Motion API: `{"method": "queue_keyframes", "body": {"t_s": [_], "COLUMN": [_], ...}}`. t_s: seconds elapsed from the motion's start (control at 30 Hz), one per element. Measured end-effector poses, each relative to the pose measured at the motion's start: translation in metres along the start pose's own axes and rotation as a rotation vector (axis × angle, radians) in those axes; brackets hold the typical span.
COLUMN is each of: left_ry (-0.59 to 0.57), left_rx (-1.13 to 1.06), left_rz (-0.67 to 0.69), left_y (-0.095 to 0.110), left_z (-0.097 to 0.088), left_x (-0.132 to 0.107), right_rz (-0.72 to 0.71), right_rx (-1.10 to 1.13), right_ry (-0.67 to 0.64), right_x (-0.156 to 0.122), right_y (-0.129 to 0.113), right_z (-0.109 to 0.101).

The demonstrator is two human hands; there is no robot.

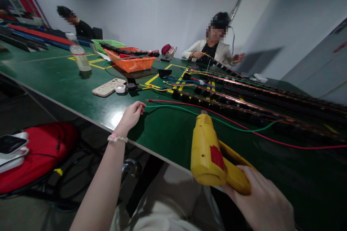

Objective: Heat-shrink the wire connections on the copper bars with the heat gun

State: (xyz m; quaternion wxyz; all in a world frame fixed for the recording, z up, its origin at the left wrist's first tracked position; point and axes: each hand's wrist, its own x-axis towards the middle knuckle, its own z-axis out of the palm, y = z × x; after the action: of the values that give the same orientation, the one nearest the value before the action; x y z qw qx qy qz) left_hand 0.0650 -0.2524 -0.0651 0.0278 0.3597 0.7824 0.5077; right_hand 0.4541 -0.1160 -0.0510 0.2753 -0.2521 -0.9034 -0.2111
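Note:
My left hand [133, 113] is closed, pinching the end of a green wire [170, 107] just above the table. Beside it lies a red wire [217, 110] with a ring terminal at its tip, apart from my fingers. My right hand [262, 198] grips the handle of a yellow heat gun [207, 151] with a red patch on its body. The nozzle points away from me, over the table and towards the two wires. Both wires run off to the right, in front of long copper bars with black blocks [244, 103].
A phone [108, 87] and a small white round container [120, 88] lie left of centre. Behind them stand an orange basket [138, 64] and a bottle [80, 57]. Across the green table [159, 137] a person [214, 43] handles a similar bar. A red stool [46, 148] is at left.

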Motion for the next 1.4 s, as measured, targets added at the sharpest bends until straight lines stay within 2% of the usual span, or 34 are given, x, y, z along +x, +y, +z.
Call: {"method": "queue_keyframes", "body": {"t_s": [0.23, 0.43, 0.67, 0.83, 1.1, 1.4], "left_ry": [0.001, 0.0, 0.021, 0.027, -0.004, 0.004], "left_rx": [0.028, 0.078, 0.12, 0.17, 0.182, 0.208], "left_rz": [0.019, 0.038, 0.035, 0.038, -0.009, 0.002], "left_y": [-0.001, -0.001, 0.001, 0.004, 0.01, 0.012], "left_z": [0.0, 0.0, 0.001, 0.0, -0.003, -0.003], "left_x": [-0.001, -0.002, -0.003, -0.003, -0.004, -0.004], "right_rz": [0.041, -0.006, 0.039, 0.003, -0.026, -0.025], "right_rx": [0.01, 0.142, 0.335, 0.468, 0.557, 0.596], "right_ry": [-0.011, 0.025, -0.04, -0.088, -0.116, -0.117], "right_x": [0.017, 0.032, 0.054, 0.07, 0.074, 0.076], "right_y": [-0.035, -0.06, -0.096, -0.116, -0.123, -0.111], "right_z": [-0.001, 0.006, 0.007, 0.01, 0.012, 0.012]}}
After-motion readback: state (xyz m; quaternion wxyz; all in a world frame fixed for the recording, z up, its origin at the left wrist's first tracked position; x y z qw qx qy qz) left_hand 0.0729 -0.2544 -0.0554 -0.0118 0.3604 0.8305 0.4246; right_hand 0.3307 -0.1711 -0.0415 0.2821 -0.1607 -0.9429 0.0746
